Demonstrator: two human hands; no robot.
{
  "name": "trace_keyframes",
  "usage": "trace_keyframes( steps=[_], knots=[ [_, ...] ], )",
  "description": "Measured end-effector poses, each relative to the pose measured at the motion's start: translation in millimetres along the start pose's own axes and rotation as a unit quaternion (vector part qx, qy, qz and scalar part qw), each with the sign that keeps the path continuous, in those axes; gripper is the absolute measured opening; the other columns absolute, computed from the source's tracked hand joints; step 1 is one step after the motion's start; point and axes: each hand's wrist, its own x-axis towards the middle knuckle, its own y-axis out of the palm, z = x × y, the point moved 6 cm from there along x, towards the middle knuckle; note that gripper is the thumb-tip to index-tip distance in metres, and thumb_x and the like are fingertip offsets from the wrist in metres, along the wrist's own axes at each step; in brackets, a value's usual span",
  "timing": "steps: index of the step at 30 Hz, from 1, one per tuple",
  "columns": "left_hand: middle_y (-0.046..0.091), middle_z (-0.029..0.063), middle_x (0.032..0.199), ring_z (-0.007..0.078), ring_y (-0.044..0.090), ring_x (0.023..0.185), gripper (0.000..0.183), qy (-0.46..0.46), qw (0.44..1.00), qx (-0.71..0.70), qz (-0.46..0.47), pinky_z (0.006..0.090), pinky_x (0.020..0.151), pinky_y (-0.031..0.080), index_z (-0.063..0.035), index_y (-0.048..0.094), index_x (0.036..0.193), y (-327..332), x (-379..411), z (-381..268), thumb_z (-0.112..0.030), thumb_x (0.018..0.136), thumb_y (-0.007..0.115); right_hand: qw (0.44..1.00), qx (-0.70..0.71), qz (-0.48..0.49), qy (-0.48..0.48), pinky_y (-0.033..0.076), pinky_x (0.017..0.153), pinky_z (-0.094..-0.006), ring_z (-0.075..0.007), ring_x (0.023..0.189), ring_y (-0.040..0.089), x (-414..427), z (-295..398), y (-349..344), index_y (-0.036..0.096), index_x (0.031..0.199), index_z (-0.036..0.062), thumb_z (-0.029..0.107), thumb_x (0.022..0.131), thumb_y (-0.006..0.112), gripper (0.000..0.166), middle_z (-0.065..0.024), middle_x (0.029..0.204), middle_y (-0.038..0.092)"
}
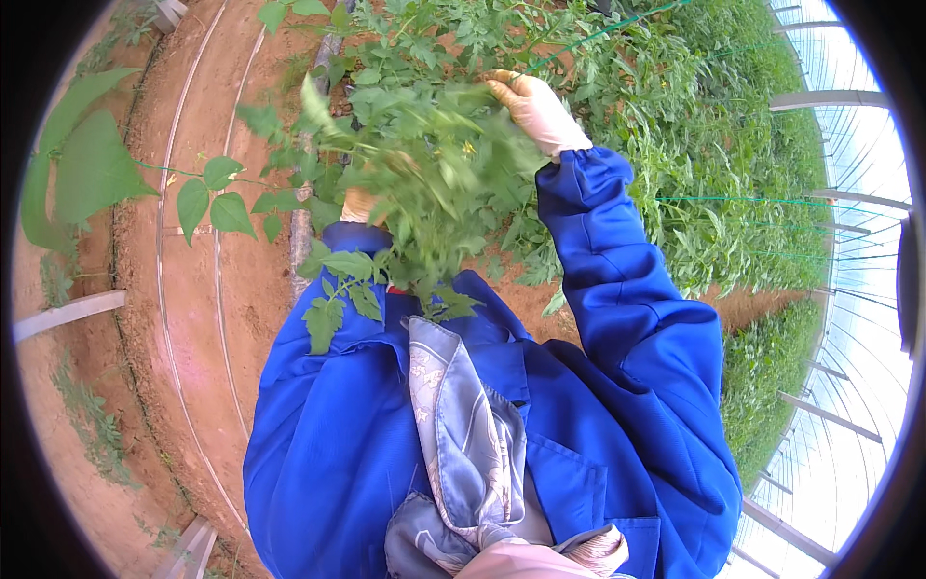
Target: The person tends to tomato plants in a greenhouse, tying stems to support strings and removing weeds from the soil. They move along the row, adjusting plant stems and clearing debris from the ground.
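A leafy tomato vine (434, 181) with small yellow flowers stands before my chest, blurred by motion. My left hand (362, 205), in a pale stained glove, is among its stems and appears to grip the vine; leaves hide most of the fingers. Some leaves (351, 279) hang over my left sleeve. Beyond the vine, to the right, my gloved right hand (532, 108) is raised with thumb and fingers brought together. A taut green twine (608, 35) runs from the upper right down to these fingers, which seem to pinch it.
Dense rows of tomato plants (723, 145) fill the right, under the greenhouse frame (828, 100). Bean-like leaves (217, 195) climb another twine at left. A grey hose (300, 239) and thin pipes (168, 159) run along the soil. My scarf (470, 420) hangs in front.
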Motion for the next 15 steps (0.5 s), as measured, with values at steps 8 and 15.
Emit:
trace_keyframes(
  steps=[8, 15],
  knots=[
    [0.051, 0.0118, 0.127, 0.0268, 0.050, 0.114, 0.036, -0.013, 0.954, -0.297, -0.047, 0.0473, 0.101, 0.035, -0.0080, 0.055, 0.118, -72, 39, 23, -0.021, 0.084, 0.058, 0.995, 0.002, -0.071, 0.063, 0.043, 0.082, -0.0268, -0.0107, 0.088, 0.055, -43, -27, 23, 0.063, 0.102, -0.0013, 0.021, 0.095, 0.049, 0.027, -0.0037, 0.094, 0.066],
    [0.045, 0.0113, 0.135, 0.0245, 0.045, 0.122, 0.073, 0.012, 0.945, 0.326, -0.028, 0.0386, 0.096, 0.042, -0.0038, 0.036, 0.138, 75, 22, 66, 0.008, 0.071, 0.063, 0.980, -0.071, -0.159, 0.097, 0.046, 0.071, -0.0346, -0.0301, 0.080, 0.063, -89, -18, 20, 0.061, 0.108, -0.0002, 0.025, 0.090, 0.053, 0.032, -0.0181, 0.084, 0.065]
  ],
)
